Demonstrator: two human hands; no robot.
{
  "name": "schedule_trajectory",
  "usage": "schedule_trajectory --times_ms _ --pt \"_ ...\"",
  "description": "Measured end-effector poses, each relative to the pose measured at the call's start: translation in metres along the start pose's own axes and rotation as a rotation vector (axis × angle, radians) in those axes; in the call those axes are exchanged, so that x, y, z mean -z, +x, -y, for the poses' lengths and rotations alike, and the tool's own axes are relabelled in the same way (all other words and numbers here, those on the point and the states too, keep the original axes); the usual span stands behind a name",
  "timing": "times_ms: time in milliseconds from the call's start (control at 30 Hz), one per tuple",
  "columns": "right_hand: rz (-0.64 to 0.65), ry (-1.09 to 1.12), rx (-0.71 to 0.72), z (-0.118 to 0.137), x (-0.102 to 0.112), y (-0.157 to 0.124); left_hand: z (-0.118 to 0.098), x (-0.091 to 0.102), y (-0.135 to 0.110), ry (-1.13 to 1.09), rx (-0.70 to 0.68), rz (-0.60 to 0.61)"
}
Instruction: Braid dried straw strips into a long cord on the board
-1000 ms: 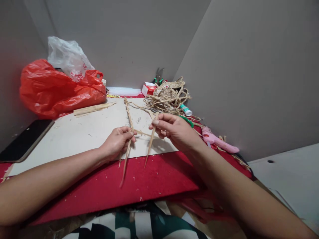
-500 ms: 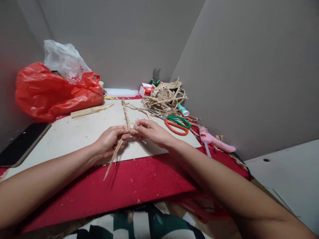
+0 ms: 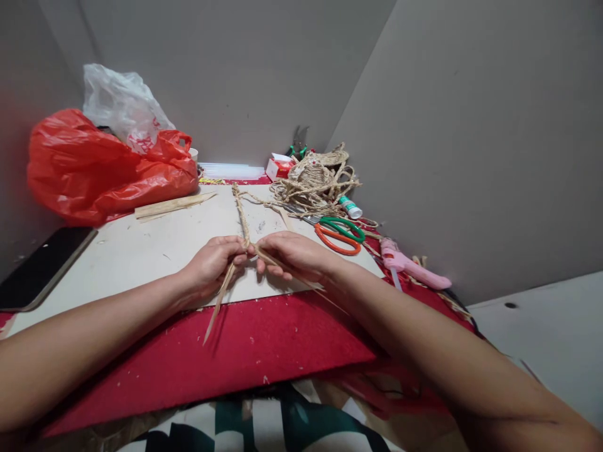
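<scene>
A straw-coloured braid (image 3: 241, 216) runs from the back of the white board (image 3: 188, 232) toward me. My left hand (image 3: 219, 260) pinches the braid's near end, and a loose fibre strand (image 3: 218, 307) hangs below that hand over the red cloth. Close beside it, my right hand (image 3: 292, 254) is closed on a second fibre strand (image 3: 277, 262), which slants down right along the palm and wrist. Some fingertips of both hands are hidden behind the strands.
Scissors (image 3: 338, 235) with green and orange handles lie right of the board's middle. Behind them is a heap of braided cord (image 3: 320, 176). A pink glue gun (image 3: 414, 267) rests at the right. On the left are a red plastic bag (image 3: 108, 176), dried strips (image 3: 174, 205) and a phone (image 3: 44, 270).
My right hand has drawn slightly down and right. The strand in it now stretches along the palm toward the wrist. My left hand keeps its pinch on the braid.
</scene>
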State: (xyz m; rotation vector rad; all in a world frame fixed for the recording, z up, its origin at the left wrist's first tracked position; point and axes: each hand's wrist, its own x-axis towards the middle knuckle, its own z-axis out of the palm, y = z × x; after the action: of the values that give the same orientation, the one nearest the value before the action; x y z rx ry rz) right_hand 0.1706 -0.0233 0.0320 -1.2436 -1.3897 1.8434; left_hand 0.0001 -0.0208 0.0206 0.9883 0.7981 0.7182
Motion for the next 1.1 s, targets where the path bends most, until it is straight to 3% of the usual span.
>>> schedule_trajectory --times_ms 267,600,733,867,1100 --pt "0.187 -0.049 -0.069 0.001 0.007 0.010 0.004 0.005 0.002 0.045 -0.001 0.012" --pt "0.206 -0.169 -0.083 0.001 0.016 0.021 -0.004 0.006 0.004 0.247 0.055 0.011" --pt "0.173 -0.055 -0.096 -0.001 0.012 0.022 -0.008 0.006 0.003 0.452 0.040 -0.025" --pt "0.150 0.044 -0.094 -0.004 0.007 0.021 -0.009 0.012 0.005 0.690 -0.068 -0.001" --pt "-0.061 0.055 -0.071 -0.010 -0.010 0.016 -0.025 0.020 0.003 1.281 -0.152 0.070"
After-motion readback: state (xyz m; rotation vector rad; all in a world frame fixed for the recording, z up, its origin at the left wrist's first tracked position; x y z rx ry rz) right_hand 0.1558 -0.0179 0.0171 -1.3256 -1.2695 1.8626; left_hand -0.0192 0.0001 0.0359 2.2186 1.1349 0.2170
